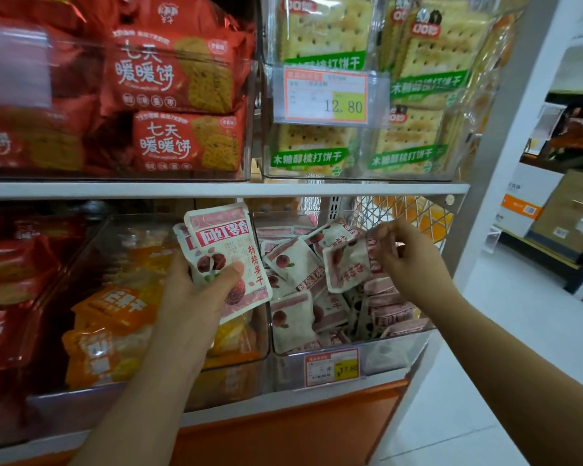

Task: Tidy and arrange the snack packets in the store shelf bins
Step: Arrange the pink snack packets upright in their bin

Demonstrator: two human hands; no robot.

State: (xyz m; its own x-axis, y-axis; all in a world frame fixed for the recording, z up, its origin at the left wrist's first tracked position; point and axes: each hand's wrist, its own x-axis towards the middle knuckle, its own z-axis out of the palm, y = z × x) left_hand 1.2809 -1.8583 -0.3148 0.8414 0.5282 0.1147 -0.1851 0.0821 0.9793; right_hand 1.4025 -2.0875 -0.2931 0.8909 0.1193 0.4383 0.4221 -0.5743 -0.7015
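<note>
My left hand [196,294] grips a small stack of white-and-pink dried-fruit packets [228,250], held upright in front of the lower shelf. My right hand [408,257] pinches one more such packet [347,264] by its top edge, just above the clear bin [394,351] on the lower right. That bin holds several of the same packets [297,314], lying jumbled and tilted, some standing on edge at the right.
Left of it stands a clear bin with orange packets [115,324], then red packets [11,284]. The upper shelf holds bins of red biscuit packs [182,105] and green-labelled crackers [414,105]. Price tags [332,366] hang in front. An aisle floor [505,314] lies to the right.
</note>
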